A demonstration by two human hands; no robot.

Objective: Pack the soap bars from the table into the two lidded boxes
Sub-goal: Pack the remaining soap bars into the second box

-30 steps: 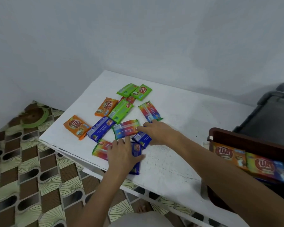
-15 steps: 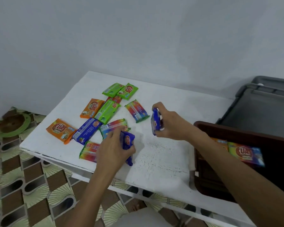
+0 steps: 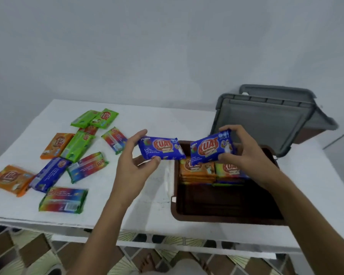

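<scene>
Left hand (image 3: 131, 167): thumb and fingers pinch the first blue bar (image 3: 160, 148) by its left end, in the air just left of the brown box (image 3: 226, 220).
Right hand (image 3: 244, 153): grips the second blue bar (image 3: 213, 148), label up, over the brown box's far half.
Brown box: open on the tabletop (image 3: 147, 215), grey lid (image 3: 260, 120) tilted up behind it.
Packed bars (image 3: 197, 173): orange and rainbow stacks side by side against the brown box's far wall.
Loose bars (image 3: 78, 145): green, orange, blue and rainbow, scattered well left of the brown box.
</scene>
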